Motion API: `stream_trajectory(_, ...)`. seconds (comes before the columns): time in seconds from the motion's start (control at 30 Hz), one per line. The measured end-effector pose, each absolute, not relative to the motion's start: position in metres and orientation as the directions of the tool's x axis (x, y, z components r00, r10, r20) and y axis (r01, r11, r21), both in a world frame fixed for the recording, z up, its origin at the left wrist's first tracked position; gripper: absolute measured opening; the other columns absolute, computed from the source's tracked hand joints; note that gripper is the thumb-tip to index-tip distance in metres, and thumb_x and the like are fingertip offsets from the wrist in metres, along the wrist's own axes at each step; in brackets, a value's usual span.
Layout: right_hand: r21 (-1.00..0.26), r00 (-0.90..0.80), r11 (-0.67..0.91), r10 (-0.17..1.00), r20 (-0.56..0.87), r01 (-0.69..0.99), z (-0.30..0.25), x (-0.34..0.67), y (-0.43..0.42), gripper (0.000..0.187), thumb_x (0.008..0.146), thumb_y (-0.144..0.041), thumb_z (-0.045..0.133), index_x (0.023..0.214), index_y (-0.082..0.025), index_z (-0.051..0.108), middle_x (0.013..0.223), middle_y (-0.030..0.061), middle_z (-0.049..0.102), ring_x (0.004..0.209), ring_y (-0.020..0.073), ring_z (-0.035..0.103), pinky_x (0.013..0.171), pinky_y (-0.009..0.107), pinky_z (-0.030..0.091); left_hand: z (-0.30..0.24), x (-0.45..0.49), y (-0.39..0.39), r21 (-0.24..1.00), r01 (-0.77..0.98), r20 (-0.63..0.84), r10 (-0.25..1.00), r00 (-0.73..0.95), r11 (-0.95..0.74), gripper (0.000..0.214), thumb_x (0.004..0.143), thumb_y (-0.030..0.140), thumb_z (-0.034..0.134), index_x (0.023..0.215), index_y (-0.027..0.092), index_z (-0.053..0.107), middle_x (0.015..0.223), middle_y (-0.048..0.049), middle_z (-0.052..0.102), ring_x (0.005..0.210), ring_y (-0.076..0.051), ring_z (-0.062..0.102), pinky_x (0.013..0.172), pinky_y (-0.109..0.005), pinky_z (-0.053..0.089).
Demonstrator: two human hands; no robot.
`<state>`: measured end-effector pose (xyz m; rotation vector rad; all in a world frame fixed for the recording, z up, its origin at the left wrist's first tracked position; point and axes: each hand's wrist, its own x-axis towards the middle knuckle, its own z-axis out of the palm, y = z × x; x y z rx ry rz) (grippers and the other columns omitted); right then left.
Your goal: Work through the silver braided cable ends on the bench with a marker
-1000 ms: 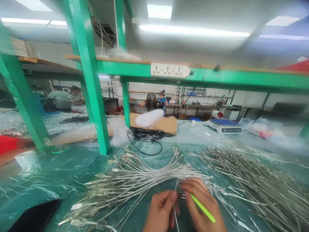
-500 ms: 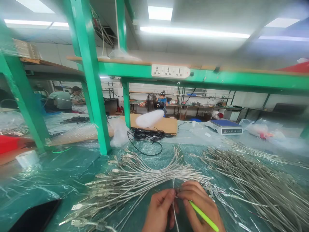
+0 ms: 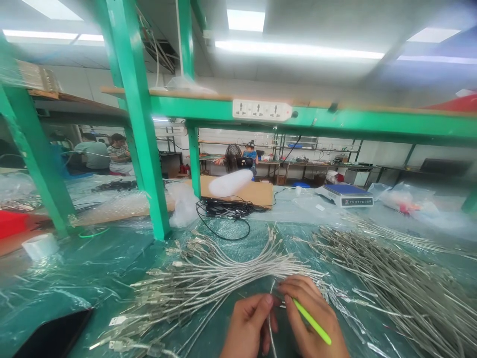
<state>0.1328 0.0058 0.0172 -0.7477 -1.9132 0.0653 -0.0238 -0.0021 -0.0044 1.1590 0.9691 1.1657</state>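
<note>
My left hand (image 3: 248,325) and my right hand (image 3: 311,318) meet at the bottom centre, both pinching a single thin silver cable (image 3: 271,320) that runs down between them. A lime green pen-like stick (image 3: 312,322) lies across my right hand, held under its fingers. Just beyond my fingers lies a fanned bundle of silver cables (image 3: 208,273) with metal plugs at their ends. A second, larger heap of the same cables (image 3: 387,273) spreads to the right.
Green plastic sheet covers the bench (image 3: 93,268). A green steel post (image 3: 143,149) stands left of centre, with a socket strip (image 3: 261,109) on the crossbeam. Black cable coil (image 3: 227,209), cardboard box (image 3: 257,191), scale (image 3: 348,195), tape roll (image 3: 39,244), dark tablet (image 3: 54,335). People sit far behind.
Almost nothing moves. My fingers shift slightly on the thin cable and the green stick tilts a little; the cable heaps lie as before.
</note>
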Motion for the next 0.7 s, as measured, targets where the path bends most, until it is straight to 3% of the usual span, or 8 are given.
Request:
stream_trajectory(0.2,-0.472,-0.115,0.706,0.610,0.784,0.529,0.017,0.143,0.011,0.017,0.088,-0.012,0.053,0.099,-0.020,0.063,0.096,0.0093,0.066,0.095,0.0251,0.061,0.082,0.039,0.050,-0.006,-0.023,-0.003,0.976,-0.214,-0.014,0.989,0.149,0.046,0.050,0.079,0.057,0.056,0.079,0.009,0.069,0.052,0.0002,0.058,0.028,-0.004,0.041,0.030,-0.018,0.019)
stream_trajectory(0.43,-0.369,-0.336,0.842,0.505,0.795,0.393,0.024,0.133,0.002,0.027,0.083,-0.002,0.054,0.101,-0.020,0.062,0.093,0.0080,0.068,0.093,0.0229,0.061,0.083,0.036,0.052,0.002,-0.026,-0.006,0.964,-0.265,0.044,0.985,0.168,0.002,0.043,0.075,0.051,0.066,0.092,0.011,0.068,0.061,0.0031,0.055,0.030,-0.002,0.041,0.031,-0.015,0.026)
stream_trajectory(0.7,-0.380,-0.360,0.867,0.484,0.798,0.321,0.029,0.127,-0.001,0.031,0.081,0.000,0.053,0.102,-0.021,0.064,0.087,0.0069,0.069,0.088,0.0222,0.062,0.079,0.037,0.053,-0.001,-0.028,-0.002,0.968,-0.249,0.092,0.971,0.221,-0.035,0.042,0.083,0.048,0.058,0.097,0.010,0.069,0.063,-0.0006,0.059,0.030,-0.003,0.042,0.030,-0.015,0.025)
